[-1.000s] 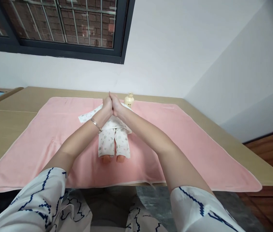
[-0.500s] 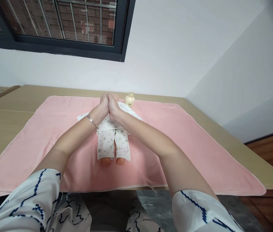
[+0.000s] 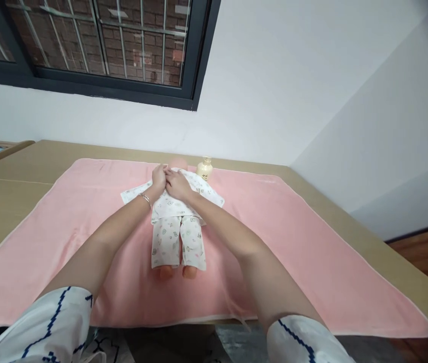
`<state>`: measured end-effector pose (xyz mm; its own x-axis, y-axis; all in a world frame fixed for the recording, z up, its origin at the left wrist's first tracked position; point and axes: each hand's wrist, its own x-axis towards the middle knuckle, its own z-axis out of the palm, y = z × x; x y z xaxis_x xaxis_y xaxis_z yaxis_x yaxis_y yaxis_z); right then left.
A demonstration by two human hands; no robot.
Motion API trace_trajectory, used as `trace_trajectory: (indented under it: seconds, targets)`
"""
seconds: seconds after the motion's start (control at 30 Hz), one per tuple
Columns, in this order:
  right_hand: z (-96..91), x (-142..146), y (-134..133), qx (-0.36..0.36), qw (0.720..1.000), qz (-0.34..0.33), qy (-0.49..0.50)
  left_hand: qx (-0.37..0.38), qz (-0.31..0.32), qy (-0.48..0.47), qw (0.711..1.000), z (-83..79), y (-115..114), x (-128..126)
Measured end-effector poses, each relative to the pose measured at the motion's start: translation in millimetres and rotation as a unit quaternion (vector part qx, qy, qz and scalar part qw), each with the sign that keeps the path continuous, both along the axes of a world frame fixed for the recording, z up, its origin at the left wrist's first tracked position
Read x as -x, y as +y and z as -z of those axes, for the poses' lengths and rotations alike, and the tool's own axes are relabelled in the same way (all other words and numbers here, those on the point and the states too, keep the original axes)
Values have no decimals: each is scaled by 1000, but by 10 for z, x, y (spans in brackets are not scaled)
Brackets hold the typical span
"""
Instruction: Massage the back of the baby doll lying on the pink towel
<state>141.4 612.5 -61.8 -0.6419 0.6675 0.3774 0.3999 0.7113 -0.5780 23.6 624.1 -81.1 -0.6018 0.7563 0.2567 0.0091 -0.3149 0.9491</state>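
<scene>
A baby doll (image 3: 178, 163) lies on a pink blanket, head toward the wall and feet toward me. It wears a white patterned shirt (image 3: 172, 206) and matching trousers (image 3: 165, 242), with sleeves spread out sideways. At the shirt's neckline, just below the head, my left hand (image 3: 158, 177) has its fingers bent and drawn together. My right hand (image 3: 177, 184) meets it there, over the upper chest, its fingers also bent inward. Whatever lies between the fingertips is hidden. A bracelet (image 3: 146, 200) circles my left wrist.
The pink blanket (image 3: 274, 242) covers much of the wooden table (image 3: 58, 151). A small cream bottle (image 3: 204, 169) stands beside the doll's head on the right. Behind the table is a white wall with a dark-framed window (image 3: 115, 91). A wooden edge (image 3: 20, 145) juts at far left.
Both hands have come down and closer to the doll's neckline, from being pressed together above it. More of the doll's head and shirt shows. The view has tilted slightly upward.
</scene>
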Motion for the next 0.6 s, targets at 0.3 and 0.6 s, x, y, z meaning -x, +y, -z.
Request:
trace_trajectory:
  seconds: [0.3,0.6]
  targets:
    - [147,-287,103,-81,980,120,-134,45,-29,229,972,301,-143,-107]
    - [78,-335,11,-122,974,18,-192,60,-22,314,947,314,-171,-95]
